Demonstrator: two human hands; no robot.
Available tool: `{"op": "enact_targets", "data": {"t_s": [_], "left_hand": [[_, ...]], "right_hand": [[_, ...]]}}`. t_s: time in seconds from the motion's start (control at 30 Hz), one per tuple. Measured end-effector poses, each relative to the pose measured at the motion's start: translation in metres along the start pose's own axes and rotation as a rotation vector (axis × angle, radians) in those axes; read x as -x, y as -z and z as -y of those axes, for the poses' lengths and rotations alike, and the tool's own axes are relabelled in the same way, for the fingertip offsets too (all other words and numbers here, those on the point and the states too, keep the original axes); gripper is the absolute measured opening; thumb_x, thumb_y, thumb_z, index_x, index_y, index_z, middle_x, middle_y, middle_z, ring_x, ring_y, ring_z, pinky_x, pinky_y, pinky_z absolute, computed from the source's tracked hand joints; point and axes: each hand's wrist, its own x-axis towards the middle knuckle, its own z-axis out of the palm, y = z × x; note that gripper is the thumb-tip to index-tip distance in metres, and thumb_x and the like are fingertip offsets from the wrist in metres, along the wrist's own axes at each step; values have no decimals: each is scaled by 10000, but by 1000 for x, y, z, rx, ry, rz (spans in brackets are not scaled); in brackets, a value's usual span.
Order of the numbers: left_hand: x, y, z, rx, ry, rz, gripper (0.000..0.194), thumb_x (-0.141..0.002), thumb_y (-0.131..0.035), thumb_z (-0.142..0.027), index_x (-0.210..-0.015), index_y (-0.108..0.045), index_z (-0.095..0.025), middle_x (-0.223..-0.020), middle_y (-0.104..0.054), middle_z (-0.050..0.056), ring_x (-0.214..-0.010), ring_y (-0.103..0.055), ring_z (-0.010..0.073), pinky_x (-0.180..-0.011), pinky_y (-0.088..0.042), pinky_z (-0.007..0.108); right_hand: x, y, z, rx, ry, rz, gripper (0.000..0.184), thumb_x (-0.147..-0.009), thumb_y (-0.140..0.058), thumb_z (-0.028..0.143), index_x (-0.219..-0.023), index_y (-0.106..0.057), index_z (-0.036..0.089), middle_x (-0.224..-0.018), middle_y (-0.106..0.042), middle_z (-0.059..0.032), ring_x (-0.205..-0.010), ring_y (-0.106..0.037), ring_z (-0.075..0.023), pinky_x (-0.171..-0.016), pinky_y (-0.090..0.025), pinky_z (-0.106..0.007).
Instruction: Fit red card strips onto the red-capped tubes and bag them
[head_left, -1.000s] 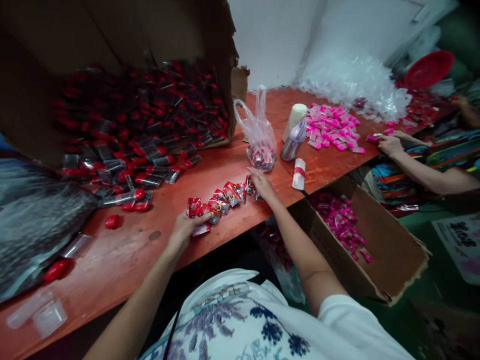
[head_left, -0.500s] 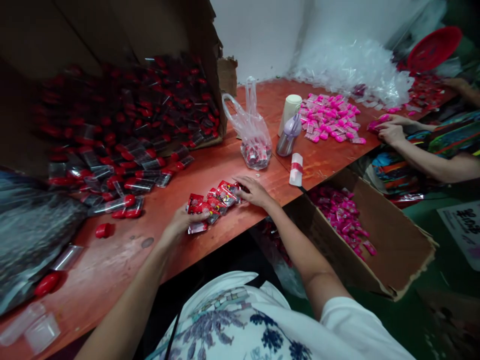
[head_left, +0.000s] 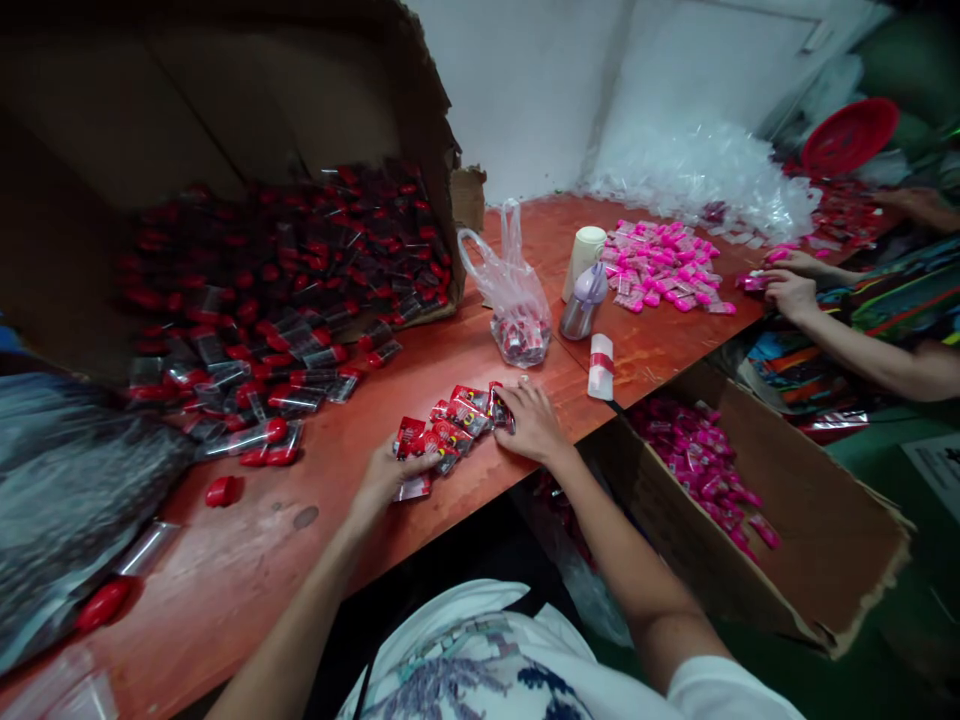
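Observation:
Several small red printed packets (head_left: 454, 425) lie overlapping in a slanted row on the red tabletop. At the row's left end, my left hand (head_left: 386, 475) is closed on packets, its thumb across the top. My right hand (head_left: 531, 422) is at the right end, with its fingers curled on a dark red packet (head_left: 501, 407); part of the grip is hidden. Just beyond the row stands a clear plastic carrier bag (head_left: 521, 320) with small red packets inside.
Red-capped clear tubes (head_left: 300, 270) spill from a large cardboard box (head_left: 397, 100) at left. A cup (head_left: 583, 255), a bottle (head_left: 585, 300) and a white-and-red object (head_left: 601, 367) stand right. Beyond them lie pink pieces (head_left: 667, 265) near a co-worker's hands (head_left: 791, 290). An open carton (head_left: 810, 510) sits below the edge.
The view has shifted, so the scene appears lower and slightly right. My right hand's fingers have curled closer around the end packet. My left hand keeps its hold at the left end.

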Motion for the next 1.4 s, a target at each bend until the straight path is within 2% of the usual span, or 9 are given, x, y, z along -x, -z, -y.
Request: {"op": "enact_targets", "data": {"t_s": [0.17, 0.27, 0.4, 0.5, 0.6, 0.7, 1.0, 1.17, 1.4], "left_hand": [[4, 10, 5, 20, 39, -46, 516, -440, -868, -238, -888, -627, -154, -728, -698, 23, -555, -624, 158, -491, -463, 227], [10, 24, 6, 111, 130, -81, 516, -445, -868, -195, -902, -632, -150, -733, -698, 27, -546, -629, 149, -486, -478, 222], [18, 35, 5, 227, 134, -310, 471, -495, -841, -140, -919, -637, -158, -622, -660, -14, -458, -592, 117, -444, -483, 209], [29, 24, -3, 392, 27, -376, 423, -557, -799, -118, -937, -621, -170, -624, -669, -12, -507, -627, 134, -507, -536, 240], [45, -5, -15, 522, 18, -232, 349, -577, -789, -121, -875, -611, -153, -710, -704, 31, -609, -669, 160, -588, -562, 269], [57, -31, -22, 583, 31, -128, 342, -573, -812, -196, -848, -620, -132, -664, -689, 26, -559, -647, 149, -570, -553, 268], [73, -35, -15, 471, -117, -194, 413, -528, -828, -174, -908, -674, -130, -683, -686, 1, -560, -616, 111, -567, -482, 210], [80, -38, -8, 447, -165, -186, 468, -506, -835, -175, -946, -681, -130, -817, -719, 40, -692, -659, 153, -696, -503, 256], [86, -43, 7, 407, -86, -127, 421, -541, -822, -214, -924, -675, -118, -838, -724, 72, -714, -673, 201, -727, -528, 330]], "right_hand": [[0, -12, 4, 28, 5, -106, 516, -792, -542, 264, -1305, -498, 222, -1262, -585, -90, -1288, -378, -302, -1111, -129, -530], [-1, -13, 2, -97, -55, -215, 417, -845, -467, 247, -1251, -549, 194, -1226, -595, -102, -1257, -418, -270, -1094, -223, -487], [8, -2, 16, -437, -204, -410, 346, -878, -449, 314, -1176, -595, 218, -1150, -581, -91, -1122, -506, -236, -993, -381, -413], [22, 0, 47, -899, -354, -423, 292, -886, -459, 368, -1073, -629, 220, -996, -621, -57, -901, -593, -196, -855, -472, -354], [35, -8, 85, -1370, -469, -332, 231, -852, -540, 378, -981, -644, 217, -883, -654, -22, -732, -607, -160, -715, -506, -303], [48, -18, 114, -1619, -517, -229, 212, -821, -604, 352, -979, -649, 218, -854, -673, -6, -685, -608, -142, -667, -513, -278], [75, -18, 119, -1408, -367, 2, 444, -787, -667, 318, -1221, -572, 307, -916, -665, 19, -727, -615, -133, -751, -519, -290], [81, -21, 116, -1390, -331, -50, 384, -769, -676, 303, -1147, -617, 277, -1012, -650, -3, -821, -607, -157, -760, -531, -303], [94, -27, 114, -1398, -391, -104, 332, -746, -690, 292, -1071, -646, 237, -911, -677, -6, -749, -613, -150, -662, -543, -275]]}}
